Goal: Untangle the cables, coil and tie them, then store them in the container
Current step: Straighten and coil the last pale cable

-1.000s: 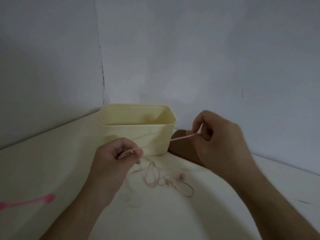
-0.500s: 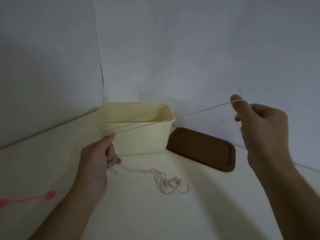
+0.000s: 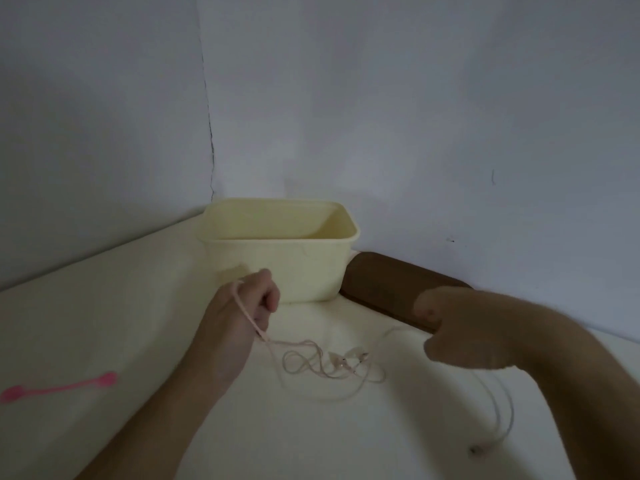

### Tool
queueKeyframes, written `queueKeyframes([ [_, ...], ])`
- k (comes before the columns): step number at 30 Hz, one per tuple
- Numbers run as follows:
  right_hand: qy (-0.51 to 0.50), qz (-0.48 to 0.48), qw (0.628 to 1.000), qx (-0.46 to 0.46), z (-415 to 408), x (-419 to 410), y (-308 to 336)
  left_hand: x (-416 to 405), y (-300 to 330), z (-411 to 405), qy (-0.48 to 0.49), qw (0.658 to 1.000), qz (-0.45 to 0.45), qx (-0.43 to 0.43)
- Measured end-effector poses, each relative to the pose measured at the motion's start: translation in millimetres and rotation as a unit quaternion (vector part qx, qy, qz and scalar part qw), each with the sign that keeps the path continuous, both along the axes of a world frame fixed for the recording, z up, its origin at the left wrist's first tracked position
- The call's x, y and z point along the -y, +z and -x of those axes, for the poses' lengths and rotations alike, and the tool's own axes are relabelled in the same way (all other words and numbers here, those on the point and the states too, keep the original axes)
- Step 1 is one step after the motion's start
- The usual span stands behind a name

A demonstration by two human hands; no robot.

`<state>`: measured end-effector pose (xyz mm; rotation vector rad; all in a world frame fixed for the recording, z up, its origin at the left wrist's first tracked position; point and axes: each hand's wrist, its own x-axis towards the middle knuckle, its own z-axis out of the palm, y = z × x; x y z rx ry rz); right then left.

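A thin pale pink earphone cable (image 3: pixel 322 362) lies in loose tangled loops on the cream table, its earbuds in the middle of the tangle. My left hand (image 3: pixel 242 306) grips one stretch of it, which runs over the back of the hand down to the loops. My right hand (image 3: pixel 450 327) is blurred, with fingers curled, low over the table at the right. A faint strand of the cable leads to it, and more cable trails below my forearm to a plug (image 3: pixel 476 450). The pale yellow container (image 3: pixel 277 251) stands open behind my left hand.
A brown lid (image 3: pixel 384 282) lies flat to the right of the container, partly behind my right hand. A pink cable tie (image 3: pixel 59 389) lies at the table's left edge. Grey walls meet in a corner behind the container.
My right hand has dropped from high at the right down to the table, and the taut stretch of cable between my hands has gone slack. My left hand shifted slightly towards the container.
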<state>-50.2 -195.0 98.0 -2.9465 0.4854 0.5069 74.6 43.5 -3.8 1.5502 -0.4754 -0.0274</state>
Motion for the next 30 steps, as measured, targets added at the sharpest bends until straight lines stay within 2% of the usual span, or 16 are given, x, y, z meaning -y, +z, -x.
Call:
queueKeyframes([
  [1,0.041,-0.019,0.998,0.031,2.1,-10.0,3.1,2.7,-1.8,4.6,-0.001,0.998,-0.038,0.042],
  [2,0.078,-0.081,0.990,0.080,3.5,-21.9,4.1,4.8,-4.8,9.2,-0.005,0.994,-0.074,0.083],
  [5,0.073,-0.342,0.922,0.167,1.4,-70.2,-4.8,9.6,-18.2,17.1,-0.033,0.978,-0.148,0.145],
  [6,0.061,-0.362,0.912,0.186,-3.1,-81.7,-14.8,10.7,-22.1,17.0,-0.033,0.972,-0.173,0.154],
  [9,0.041,-0.279,0.928,0.244,-17.9,-95.6,-44.7,12.8,-23.8,16.0,-0.028,0.970,-0.178,0.165],
  [11,0.020,-0.322,0.923,0.212,-24.8,-93.0,-55.0,14.6,-20.8,16.8,-0.020,0.970,-0.165,0.179],
  [13,-0.025,-0.410,0.891,0.193,-27.7,-82.9,-52.6,15.0,-19.9,15.4,-0.006,0.972,-0.159,0.173],
  [15,-0.060,-0.444,0.866,0.222,-25.4,-70.1,-43.4,13.6,-18.1,13.2,0.001,0.979,-0.136,0.151],
  [18,-0.105,-0.553,0.777,0.281,-20.8,-52.2,-23.1,8.2,-11.9,8.6,-0.001,0.980,-0.122,0.156],
  [20,-0.155,-0.583,0.725,0.333,-20.3,-38.5,-14.4,4.9,-8.6,8.3,-0.023,0.985,-0.096,0.140],
  [22,-0.200,-0.569,0.705,0.373,-20.4,-25.6,-9.0,2.4,-6.0,8.8,-0.047,0.991,-0.063,0.111],
  [26,-0.216,-0.460,0.736,0.447,-14.2,-9.7,-5.0,0.3,-5.2,10.4,-0.061,0.993,-0.051,0.085],
  [28,-0.202,-0.339,0.787,0.475,-11.6,-5.3,-7.3,0.0,-5.2,10.3,-0.080,0.993,-0.041,0.071],
  [30,-0.184,-0.164,0.861,0.444,-11.2,-1.0,-13.2,0.0,-5.2,9.6,-0.106,0.993,-0.029,0.048],
])
